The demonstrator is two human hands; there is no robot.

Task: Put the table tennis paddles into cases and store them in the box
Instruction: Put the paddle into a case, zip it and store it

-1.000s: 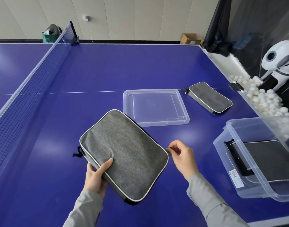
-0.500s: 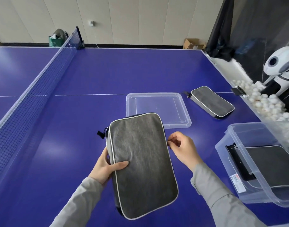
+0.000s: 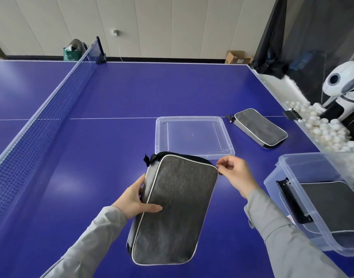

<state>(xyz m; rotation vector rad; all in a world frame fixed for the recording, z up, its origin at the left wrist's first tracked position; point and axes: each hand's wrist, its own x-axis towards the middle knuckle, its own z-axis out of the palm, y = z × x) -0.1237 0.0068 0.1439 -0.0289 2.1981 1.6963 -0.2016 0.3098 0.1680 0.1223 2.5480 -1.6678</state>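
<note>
Grey case (image 3: 172, 209) steadied in left hand (image 3: 135, 199) – right hand (image 3: 235, 173) pinches its corner zip, likely closing it

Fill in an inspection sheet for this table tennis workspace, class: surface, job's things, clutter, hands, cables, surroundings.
Surface: blue table with net.
Job's things: grey case in hand; second case lying on the table; clear box at right, a case inside; box lid flat on the table.
Clutter: white balls heaped off the table's right edge.
Hands: left hand grips the held case's side; right hand pinches at its top corner.
Cables: thin white cable down the wall.
Surroundings: ball machine, cardboard box, green bag.
</note>
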